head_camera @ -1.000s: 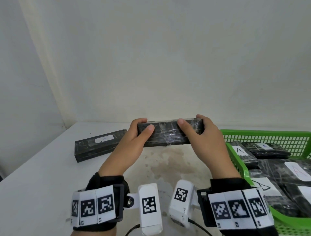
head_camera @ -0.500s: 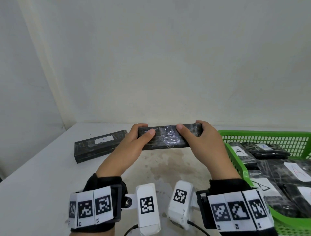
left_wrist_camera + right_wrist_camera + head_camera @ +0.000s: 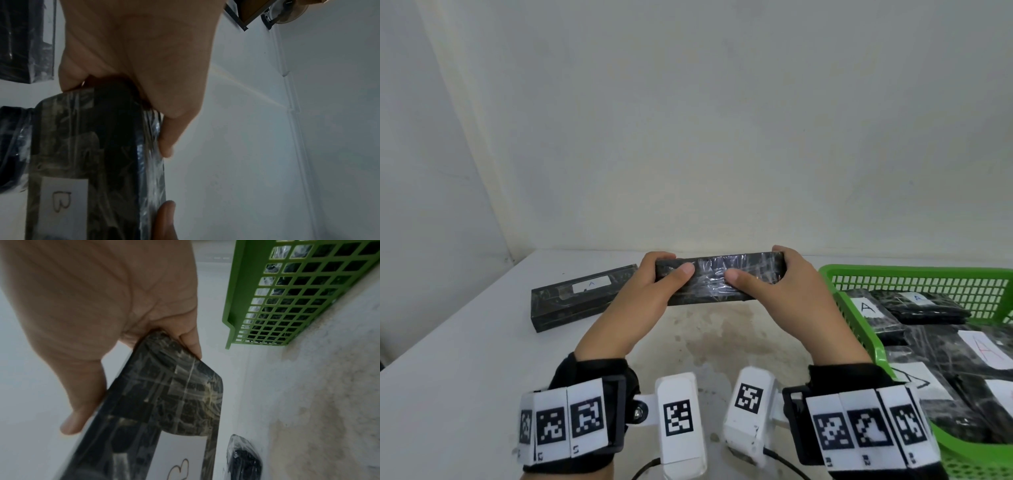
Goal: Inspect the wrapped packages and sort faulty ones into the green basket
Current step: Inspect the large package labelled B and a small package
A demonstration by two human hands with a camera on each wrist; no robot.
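Note:
I hold a long dark package [image 3: 717,279] wrapped in clear film above the white table, level and crosswise. My left hand [image 3: 657,284] grips its left end, thumb on the near face. My right hand [image 3: 767,277] grips its right end the same way. In the left wrist view the wrapped package [image 3: 98,154] shows a white label with a "B" on its far side; the right wrist view shows the package [image 3: 164,402] with part of that label too. The green basket [image 3: 859,274] stands to the right, its mesh wall [image 3: 287,296] close to my right hand, holding several wrapped packages.
Another long wrapped package [image 3: 582,296] with a white "A" label lies on the table to the left. A further film-wrapped item [image 3: 242,457] lies on the table beyond the held package. The white table [image 3: 465,359] has a stained patch in the middle. A wall rises behind.
Both hands have tilted and lowered the held package slightly, turning a different face toward me. The thumbs have slid closer together along its near face.

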